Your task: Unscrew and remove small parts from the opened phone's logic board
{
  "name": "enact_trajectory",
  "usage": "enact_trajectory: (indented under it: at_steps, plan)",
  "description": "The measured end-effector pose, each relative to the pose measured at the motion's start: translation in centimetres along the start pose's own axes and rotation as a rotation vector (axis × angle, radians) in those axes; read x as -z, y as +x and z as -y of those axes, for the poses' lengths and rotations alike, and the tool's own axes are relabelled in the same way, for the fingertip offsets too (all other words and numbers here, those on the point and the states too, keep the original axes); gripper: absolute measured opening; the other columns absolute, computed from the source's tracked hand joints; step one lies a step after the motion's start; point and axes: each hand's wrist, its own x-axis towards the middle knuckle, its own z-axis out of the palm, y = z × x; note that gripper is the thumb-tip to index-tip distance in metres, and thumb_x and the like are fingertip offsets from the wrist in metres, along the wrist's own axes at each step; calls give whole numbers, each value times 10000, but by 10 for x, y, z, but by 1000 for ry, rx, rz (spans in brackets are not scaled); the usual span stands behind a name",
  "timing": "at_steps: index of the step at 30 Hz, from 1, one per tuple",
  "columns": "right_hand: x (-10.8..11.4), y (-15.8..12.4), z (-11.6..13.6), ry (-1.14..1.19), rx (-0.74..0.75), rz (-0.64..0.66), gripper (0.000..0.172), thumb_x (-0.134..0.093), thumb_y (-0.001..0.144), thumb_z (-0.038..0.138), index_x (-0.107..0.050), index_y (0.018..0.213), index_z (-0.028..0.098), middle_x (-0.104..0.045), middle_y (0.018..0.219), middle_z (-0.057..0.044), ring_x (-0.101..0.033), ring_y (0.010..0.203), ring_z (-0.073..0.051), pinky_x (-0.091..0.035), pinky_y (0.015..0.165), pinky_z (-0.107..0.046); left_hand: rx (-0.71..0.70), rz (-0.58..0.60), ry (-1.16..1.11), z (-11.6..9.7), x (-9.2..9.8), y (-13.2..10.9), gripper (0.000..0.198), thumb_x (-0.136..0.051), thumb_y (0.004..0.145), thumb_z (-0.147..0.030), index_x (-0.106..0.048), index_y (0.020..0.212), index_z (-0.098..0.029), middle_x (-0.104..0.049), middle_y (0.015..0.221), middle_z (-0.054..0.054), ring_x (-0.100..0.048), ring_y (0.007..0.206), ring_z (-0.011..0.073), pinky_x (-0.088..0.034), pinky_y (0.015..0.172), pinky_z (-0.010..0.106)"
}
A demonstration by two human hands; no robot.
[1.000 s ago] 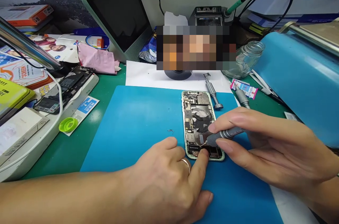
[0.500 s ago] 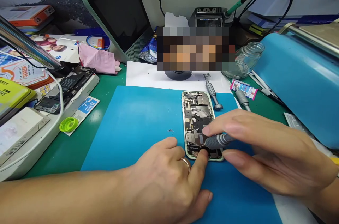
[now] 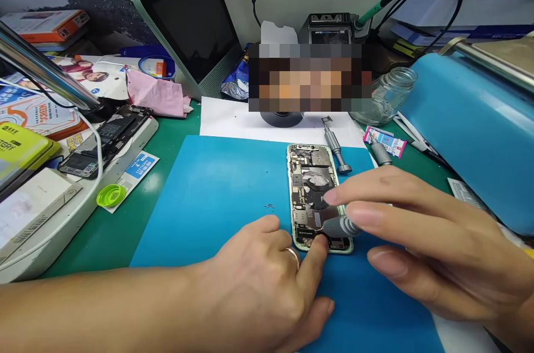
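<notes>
Touching left hand (image 3: 267, 281), opened phone (image 3: 315, 200) lying beyond

glass jar (image 3: 386, 100), green cap (image 3: 111, 195), dark screen (image 3: 192, 25)

Mat (image 3: 225, 192) is blue; opened smartphone (image 3: 316, 198) toward its right edge, black and silver, rimmed pale green; screwdriver (image 3: 337, 227), ribbed grey.

Ridged screwdriver (image 3: 336, 227), seemingly matt metal
</notes>
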Motion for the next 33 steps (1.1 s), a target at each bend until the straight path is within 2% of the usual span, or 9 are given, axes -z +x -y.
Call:
enact_trajectory:
  at_steps: [2, 5, 7, 12, 19, 23, 27, 30, 33]
  plan:
    - [-1, 1, 0, 11, 7, 5, 645, -635, 911, 82, -570, 1512, 305, -781, 1053, -54, -759, 937, -252, -642, 827, -394, -3, -5, 2, 0, 0, 0, 454, -324, 1112, -296, -645, 1240, 0, -636, 635, 20, -531, 510, 220, -401, 532, 411]
    - [-1, -1, -1, -20, 7, -22, 666, -634, 921, 99, -546, 1542, 323, -756, 885, -27, -738, 780, -247, -618, 687, -395, 1, -4, -1, 0, 1, 0, 453, -313, 1113, -297, -644, 1227, -9, -629, 631, 20, -533, 510, 218, -398, 532, 407]
    - [1, -3, -2, -30, -8, -16, 665, -646, 918, 105, -553, 1539, 326, -747, 937, -40, -734, 811, -245, -621, 697, -389, 3, 0, -7, 1, 1, 0, 439, -326, 1109, -297, -638, 1227, -12, -636, 641, 23, -539, 514, 217, -400, 534, 406]
    - [2, -3, -2, -15, 29, 2, 609, -650, 905, 73, -574, 1481, 260, -750, 1184, -98, -744, 1000, -235, -640, 845, -355, -3, -34, 22, 0, -4, -1, 375, -380, 1089, -308, -646, 1149, -50, -618, 606, 7, -529, 494, 209, -398, 543, 396]
    - [-7, -1, -1, -36, 53, -40, 499, -609, 985, 178, -529, 1476, 218, -764, 864, -48, -730, 749, -210, -620, 721, -347, -13, -206, 67, 2, -23, -1, 352, -392, 1075, -353, -637, 1048, -101, -543, 498, -21, -481, 429, 191, -373, 506, 359]
    - [-8, -3, -1, -73, 59, -89, 380, -644, 952, 146, -622, 1330, 181, -736, 957, -92, -717, 827, -195, -620, 732, -322, -13, -223, 89, 3, -27, -1, 405, -318, 1101, -345, -638, 1057, -101, -532, 485, -23, -482, 430, 182, -367, 505, 347]
    - [-13, -2, -2, 13, 97, -92, 513, -612, 915, 48, -550, 1409, 167, -772, 1027, -92, -745, 928, -198, -634, 829, -336, -27, -209, 108, 4, -28, -2, 355, -437, 1070, -414, -626, 1044, -115, -533, 487, -34, -485, 423, 178, -360, 499, 342]
    - [-16, -2, -4, 48, 121, -80, 572, -563, 909, 7, -504, 1457, 161, -782, 968, -74, -744, 881, -195, -629, 809, -341, -45, -200, 112, 6, -30, -4, 352, -542, 1026, -478, -611, 1019, -133, -539, 496, -42, -508, 433, 175, -373, 498, 335]
    - [-14, -2, -5, 22, 124, -63, 465, -595, 967, 107, -527, 1420, 185, -752, 945, -74, -715, 821, -189, -607, 740, -326, -49, -206, 101, 7, -32, -4, 333, -559, 1026, -478, -604, 985, -151, -556, 517, -34, -560, 477, 181, -399, 510, 334]
